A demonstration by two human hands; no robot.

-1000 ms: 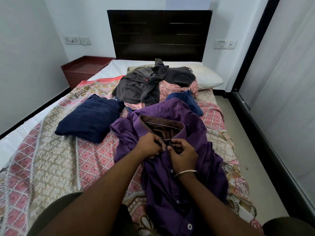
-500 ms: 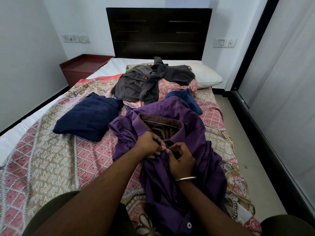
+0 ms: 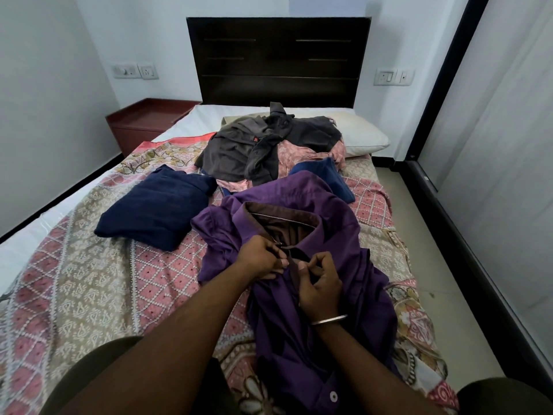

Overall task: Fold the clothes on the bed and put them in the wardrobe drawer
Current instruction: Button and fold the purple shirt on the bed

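A purple button shirt [image 3: 353, 283] lies face up on the bed's patterned cover [image 3: 98, 289], collar toward the headboard. My left hand [image 3: 263, 259] pinches the left front edge just below the collar. My right hand [image 3: 318, 283], a metal bangle on its wrist, pinches the opposite edge of the placket beside it. A folded navy garment [image 3: 155, 211] sits to the left. Further back lies a loose heap: a dark grey garment [image 3: 257, 145] over a pink one [image 3: 299, 152], with a blue piece [image 3: 326, 175] at its near edge.
A cream pillow [image 3: 362, 133] rests against the dark headboard [image 3: 278, 58]. A red bedside table [image 3: 143, 121] stands at the back left. Floor [image 3: 449, 265] runs along the bed's right side beside a dark-framed sliding panel [image 3: 493, 175].
Both hands have stayed at the shirt's top placket; the right hand's fingers have shifted slightly lower and further from the left hand. The clothes behind have not moved.
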